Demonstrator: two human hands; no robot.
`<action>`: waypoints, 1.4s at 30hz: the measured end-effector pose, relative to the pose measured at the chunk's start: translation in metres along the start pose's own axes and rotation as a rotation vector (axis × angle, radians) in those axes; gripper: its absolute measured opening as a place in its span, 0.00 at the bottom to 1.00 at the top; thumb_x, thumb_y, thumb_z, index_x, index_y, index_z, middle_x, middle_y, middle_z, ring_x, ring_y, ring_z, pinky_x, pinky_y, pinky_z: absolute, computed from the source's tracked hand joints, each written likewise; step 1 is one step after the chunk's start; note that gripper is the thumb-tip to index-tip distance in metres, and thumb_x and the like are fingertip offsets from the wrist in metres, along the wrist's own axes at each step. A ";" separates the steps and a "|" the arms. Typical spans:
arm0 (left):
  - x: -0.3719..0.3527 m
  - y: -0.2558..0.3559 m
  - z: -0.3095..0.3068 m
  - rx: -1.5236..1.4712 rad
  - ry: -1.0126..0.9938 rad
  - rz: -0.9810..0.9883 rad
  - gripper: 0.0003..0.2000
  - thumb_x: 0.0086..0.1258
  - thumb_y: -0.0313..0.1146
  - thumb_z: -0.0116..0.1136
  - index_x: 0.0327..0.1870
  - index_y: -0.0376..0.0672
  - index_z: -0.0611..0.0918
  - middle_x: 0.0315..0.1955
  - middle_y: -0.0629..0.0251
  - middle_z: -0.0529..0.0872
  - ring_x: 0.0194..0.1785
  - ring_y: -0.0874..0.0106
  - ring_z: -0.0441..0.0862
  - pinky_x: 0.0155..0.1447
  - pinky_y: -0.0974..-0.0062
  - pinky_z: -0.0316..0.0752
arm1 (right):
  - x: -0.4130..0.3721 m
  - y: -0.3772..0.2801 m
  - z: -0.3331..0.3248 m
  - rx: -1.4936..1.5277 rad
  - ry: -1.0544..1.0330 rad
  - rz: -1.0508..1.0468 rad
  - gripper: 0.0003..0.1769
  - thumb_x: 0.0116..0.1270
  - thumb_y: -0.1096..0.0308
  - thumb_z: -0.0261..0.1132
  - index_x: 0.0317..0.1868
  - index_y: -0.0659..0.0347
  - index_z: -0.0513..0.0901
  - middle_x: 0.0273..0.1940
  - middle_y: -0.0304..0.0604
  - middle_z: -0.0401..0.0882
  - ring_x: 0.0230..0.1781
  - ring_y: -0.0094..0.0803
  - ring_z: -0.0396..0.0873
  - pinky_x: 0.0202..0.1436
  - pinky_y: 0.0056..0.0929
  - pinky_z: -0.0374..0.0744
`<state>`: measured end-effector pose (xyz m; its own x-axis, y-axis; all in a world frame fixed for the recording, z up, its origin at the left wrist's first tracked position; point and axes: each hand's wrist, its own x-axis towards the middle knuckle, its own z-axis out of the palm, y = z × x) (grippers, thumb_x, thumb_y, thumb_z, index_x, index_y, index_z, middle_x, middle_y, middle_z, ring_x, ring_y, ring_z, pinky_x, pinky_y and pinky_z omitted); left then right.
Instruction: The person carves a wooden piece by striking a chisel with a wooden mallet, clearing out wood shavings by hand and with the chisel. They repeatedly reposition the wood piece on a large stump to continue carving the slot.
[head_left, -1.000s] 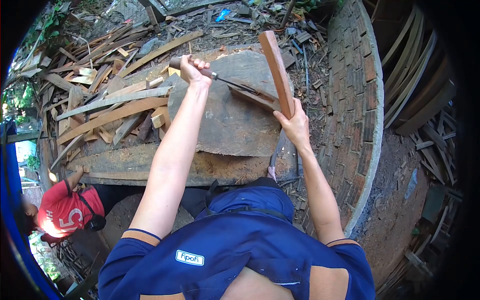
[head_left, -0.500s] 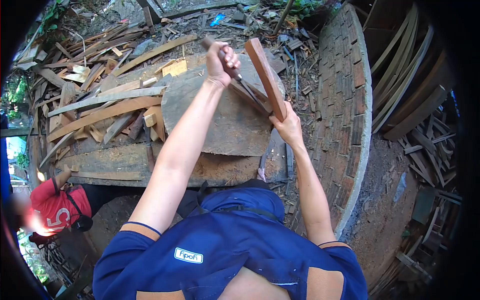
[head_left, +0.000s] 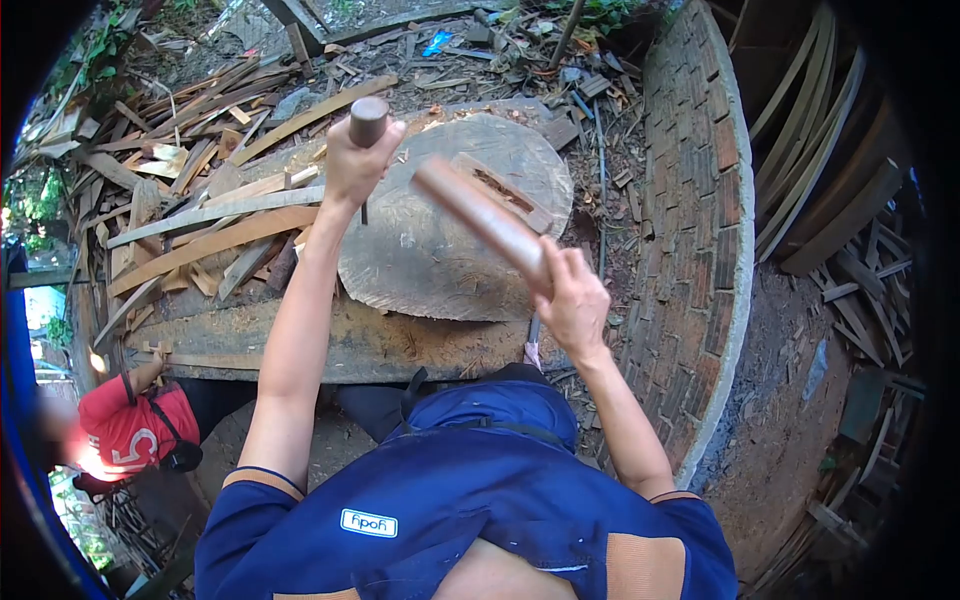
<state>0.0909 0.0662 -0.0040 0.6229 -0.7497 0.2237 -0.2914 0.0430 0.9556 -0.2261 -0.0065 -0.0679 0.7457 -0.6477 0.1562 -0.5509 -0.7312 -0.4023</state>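
My left hand (head_left: 350,172) is wrapped round the thick wooden handle of a chisel (head_left: 369,122), held above the left side of a round wooden slab (head_left: 420,275). A short length of dark blade shows below the fist; the rest is hidden. My right hand (head_left: 576,308) grips the near end of a reddish-brown wooden bar (head_left: 470,212), blurred by motion and slanting up to the left. Partly behind the bar, a wooden block (head_left: 541,217) with a long rough slot cut in it lies on the slab. Neither hand touches the block.
Offcuts and curved wood strips (head_left: 215,215) pile up at the left. A curved brick-patterned wall (head_left: 700,230) runs along the right, with long boards (head_left: 810,140) beyond it. A person in a red shirt (head_left: 135,430) is at the lower left. A plank (head_left: 250,335) lies under the slab.
My left hand has lifted the chisel out of the block and moved left, turning the handle end toward me. The bar has tipped leftward in my right hand, which has moved slightly nearer my body.
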 end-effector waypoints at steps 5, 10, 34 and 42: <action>-0.022 -0.006 -0.002 0.026 0.011 -0.129 0.11 0.68 0.33 0.66 0.26 0.42 0.78 0.14 0.76 0.76 0.16 0.86 0.71 0.19 0.84 0.64 | -0.006 -0.017 0.006 0.007 -0.138 -0.131 0.37 0.53 0.54 0.77 0.62 0.54 0.74 0.45 0.40 0.74 0.45 0.35 0.77 0.47 0.37 0.75; -0.034 -0.014 0.000 0.030 -0.025 -0.148 0.11 0.69 0.33 0.65 0.26 0.42 0.78 0.15 0.77 0.76 0.17 0.86 0.71 0.21 0.83 0.64 | 0.041 -0.002 0.014 -0.041 0.295 -0.013 0.36 0.60 0.48 0.71 0.61 0.61 0.74 0.50 0.43 0.74 0.52 0.36 0.72 0.52 0.37 0.72; -0.048 0.019 0.009 0.399 -0.167 0.104 0.06 0.64 0.31 0.67 0.33 0.38 0.83 0.23 0.64 0.85 0.27 0.79 0.80 0.35 0.76 0.76 | 0.011 0.029 -0.003 1.072 -0.214 0.701 0.24 0.64 0.49 0.70 0.43 0.65 0.85 0.28 0.39 0.81 0.28 0.24 0.76 0.33 0.24 0.74; -0.040 0.051 0.011 0.172 -0.278 0.135 0.29 0.56 0.39 0.77 0.59 0.41 0.82 0.57 0.62 0.82 0.59 0.69 0.79 0.62 0.71 0.74 | 0.024 -0.015 -0.067 0.463 0.464 -0.090 0.27 0.50 0.61 0.81 0.49 0.62 0.82 0.40 0.43 0.82 0.36 0.33 0.78 0.39 0.32 0.77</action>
<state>0.0429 0.0913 0.0331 0.3560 -0.8968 0.2626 -0.4905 0.0598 0.8694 -0.2248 -0.0258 0.0022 0.4853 -0.6893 0.5378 -0.1989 -0.6861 -0.6999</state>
